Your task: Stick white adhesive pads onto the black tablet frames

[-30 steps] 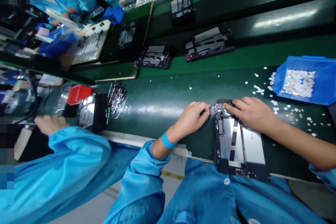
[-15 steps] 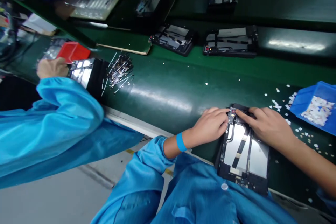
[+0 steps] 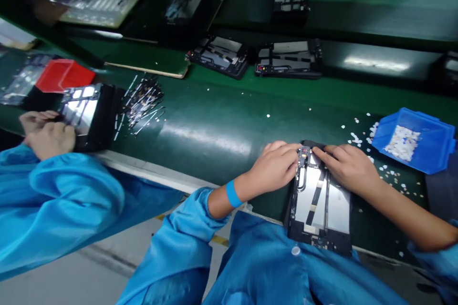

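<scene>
An opened tablet (image 3: 338, 202) lies at the bench's near edge, its silvery plate, dark strips and thin cables exposed. At its top left corner is my left hand (image 3: 277, 164), fingers curled together and the index fingertip on the edge beside a small red part (image 3: 304, 150). From the right, my right hand (image 3: 348, 167) reaches over the top end. Its index fingertip presses just right of the red part, while the other fingers bend around the top right edge. Whatever lies beneath the fingertips is hidden.
Right of me is a blue bin (image 3: 425, 143) of small white pieces, with more scattered around it. Two opened tablets (image 3: 289, 59) lie farther back. At left, a co-worker's hands (image 3: 52, 138) touch another device (image 3: 82, 107) near a pile of thin strips (image 3: 143, 102) and a red tray (image 3: 64, 75).
The view has shifted rightward. My right index fingertip has slid slightly right, away from the red part. The co-worker's hand has moved from the device's far side to its near side.
</scene>
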Motion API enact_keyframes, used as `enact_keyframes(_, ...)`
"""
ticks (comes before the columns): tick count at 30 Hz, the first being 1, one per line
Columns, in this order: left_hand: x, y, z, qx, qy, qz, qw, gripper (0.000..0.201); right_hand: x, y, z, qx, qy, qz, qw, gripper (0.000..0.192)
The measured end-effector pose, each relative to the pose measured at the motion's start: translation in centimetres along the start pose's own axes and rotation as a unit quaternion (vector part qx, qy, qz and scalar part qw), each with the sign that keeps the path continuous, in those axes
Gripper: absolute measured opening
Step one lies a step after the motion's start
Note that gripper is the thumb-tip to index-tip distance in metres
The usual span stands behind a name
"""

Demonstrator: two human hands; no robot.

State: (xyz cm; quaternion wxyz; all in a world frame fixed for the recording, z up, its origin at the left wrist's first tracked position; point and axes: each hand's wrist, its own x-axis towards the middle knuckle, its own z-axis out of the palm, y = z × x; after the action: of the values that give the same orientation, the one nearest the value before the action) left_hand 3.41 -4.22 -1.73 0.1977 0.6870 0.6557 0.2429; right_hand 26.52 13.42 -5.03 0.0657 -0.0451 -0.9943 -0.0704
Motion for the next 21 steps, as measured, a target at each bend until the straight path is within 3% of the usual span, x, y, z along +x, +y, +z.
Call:
enact_keyframes(6, 0.9, 0.1, 0.5, 0.135, -0.061, 0.081, 0.986, 0.021, 0.2, -0.5, 0.0, -0.003, 0.006, 0.011, 1.0, 0.048)
enact_keyframes(13, 1.7, 0.8, 0.7, 0.215, -0.096, 0.111, 0.966, 0.029, 0.8, -0.8, -0.5, 0.014, 0.015, 0.01, 1.0, 0.045)
enact_keyframes(18, 2.3, 1.0, -0.7, 0.129, -0.109, 0.071, 0.983, 0.022, 0.9, -0.8, -0.5, 0.024, 0.022, 0.01, 0.999, 0.041)
enact_keyframes(21, 2.8, 0.9, -1.3, 0.024, -0.071, 0.004, 0.997, 0.013, 1.0, -0.8, -0.4, 0.033, 0.026, 0.013, 0.999, 0.04)
